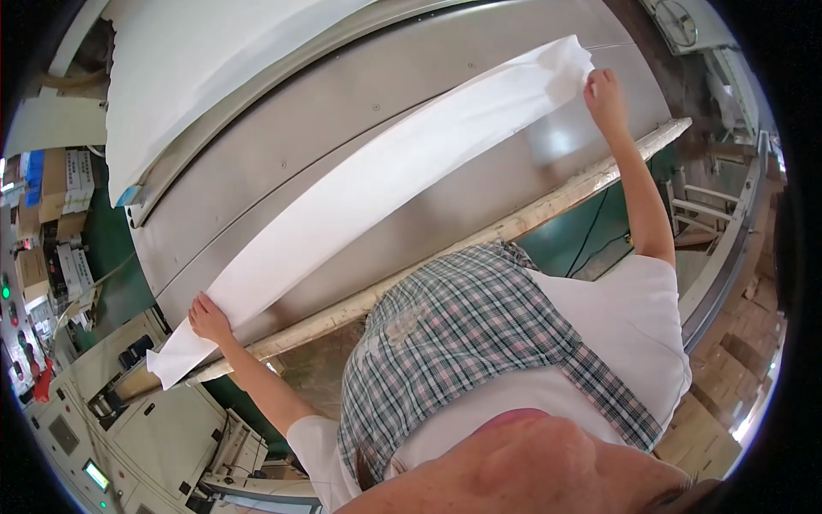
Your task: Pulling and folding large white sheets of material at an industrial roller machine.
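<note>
A long white strip of cloth (342,197) stretches diagonally across a grey metal tabletop (479,206), from the near left to the far right. Its long sides look folded over, and the far right end is crumpled. My left hand (210,319) is closed on the strip near its left end, with a short tail hanging past the hand toward the table's corner. At the other end, my right hand (606,98) pinches the corner of the strip, arm stretched out.
Along the table's near side runs a worn pale bar (548,204). Beyond the table, a wide white sheet (197,77) covers a machine part with a curved edge. A control cabinet (171,428) stands at lower left; cardboard boxes (711,411) are stacked at right.
</note>
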`<state>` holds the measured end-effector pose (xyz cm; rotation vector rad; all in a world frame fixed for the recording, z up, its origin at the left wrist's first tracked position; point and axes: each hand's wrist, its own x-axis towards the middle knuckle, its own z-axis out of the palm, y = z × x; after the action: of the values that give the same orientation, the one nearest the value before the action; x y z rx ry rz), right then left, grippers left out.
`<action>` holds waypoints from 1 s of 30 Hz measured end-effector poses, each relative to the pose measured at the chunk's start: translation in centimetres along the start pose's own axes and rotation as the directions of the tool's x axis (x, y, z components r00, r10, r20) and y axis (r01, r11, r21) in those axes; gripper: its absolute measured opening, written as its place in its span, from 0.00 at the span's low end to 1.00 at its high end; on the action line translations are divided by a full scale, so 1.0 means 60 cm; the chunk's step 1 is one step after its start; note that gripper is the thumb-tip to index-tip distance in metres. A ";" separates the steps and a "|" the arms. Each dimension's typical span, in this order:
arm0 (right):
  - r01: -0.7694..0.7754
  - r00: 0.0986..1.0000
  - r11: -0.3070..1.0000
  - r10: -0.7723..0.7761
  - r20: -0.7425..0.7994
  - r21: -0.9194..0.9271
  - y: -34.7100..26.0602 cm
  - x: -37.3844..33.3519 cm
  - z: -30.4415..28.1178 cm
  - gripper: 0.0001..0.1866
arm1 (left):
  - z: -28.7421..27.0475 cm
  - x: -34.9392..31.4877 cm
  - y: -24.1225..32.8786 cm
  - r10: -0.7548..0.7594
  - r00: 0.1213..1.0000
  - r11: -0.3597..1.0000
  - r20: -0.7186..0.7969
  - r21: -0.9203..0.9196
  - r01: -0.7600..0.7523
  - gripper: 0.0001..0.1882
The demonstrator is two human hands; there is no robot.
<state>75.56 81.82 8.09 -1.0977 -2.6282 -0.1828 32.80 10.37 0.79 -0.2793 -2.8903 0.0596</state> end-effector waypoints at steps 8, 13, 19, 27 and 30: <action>-0.177 0.960 0.897 0.249 -0.130 0.405 0.029 0.053 -0.023 0.11 | 0.001 0.001 0.001 -0.030 0.999 0.999 0.032 -0.009 0.030 0.23; 0.077 0.995 0.949 -0.091 0.030 0.306 0.002 0.062 0.050 0.13 | 0.003 0.007 -0.002 -0.081 0.991 0.996 0.103 -0.012 0.083 0.24; 0.032 0.999 0.999 -0.031 -0.016 0.030 0.062 0.118 0.195 0.21 | 0.006 0.015 -0.015 -0.045 0.978 0.999 0.201 0.014 0.043 0.25; -0.224 0.774 0.823 -0.176 0.608 0.522 0.149 0.156 0.192 0.24 | 0.003 -0.018 -0.025 -0.036 0.998 0.986 -0.058 -0.165 0.026 0.20; -0.178 0.656 0.921 -0.151 0.740 0.346 0.096 0.128 0.143 0.20 | 0.006 -0.050 -0.002 -0.099 0.976 0.941 -0.194 -0.338 0.028 0.19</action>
<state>72.68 92.95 2.32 -1.2157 -3.1163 1.0059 35.55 9.65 -0.25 -0.2333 -2.6832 -0.4495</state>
